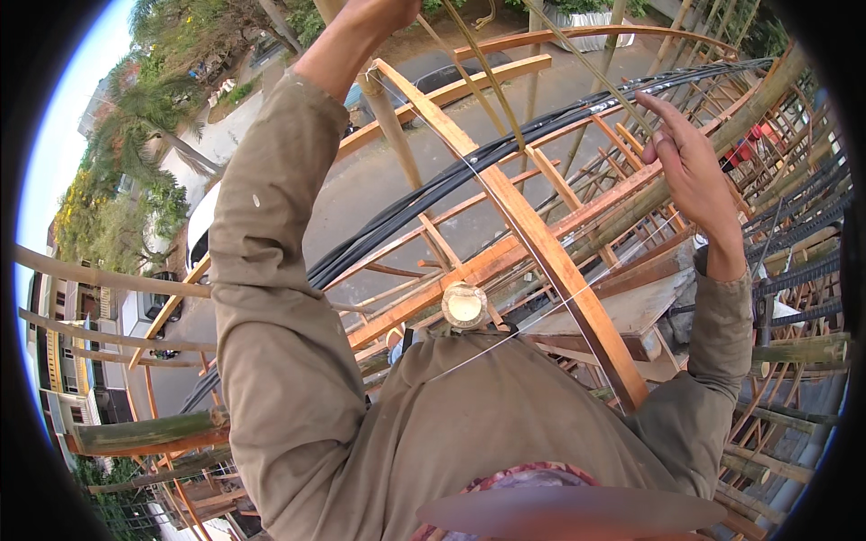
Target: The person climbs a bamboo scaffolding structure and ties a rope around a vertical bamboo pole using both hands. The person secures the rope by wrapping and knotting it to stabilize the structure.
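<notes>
My left hand (pixel 383 13) reaches up to the top edge of the picture, where its fingers are cut off. Close by it, a yellowish flat strip (pixel 492 79) hangs down to the black cables. My right hand (pixel 690 167) is raised at the right, index finger stretched out and the other fingers curled. Its thumb and curled fingers grip the lower end of a thin greenish strip (pixel 591 65) that slants down from the top edge. In front of my chest, a wooden beam (pixel 541 261) runs down toward my right arm, with a thin white string (pixel 585 287) crossing it.
A bundle of black cables (pixel 397 212) passes under the beam. A bamboo pole's cut end (pixel 465 305) points up at my waist. Wooden framing (pixel 487 261) and bamboo poles (pixel 767 99) surround me, high above a paved road (pixel 347 239). Steel bars (pixel 803 284) lie at the right.
</notes>
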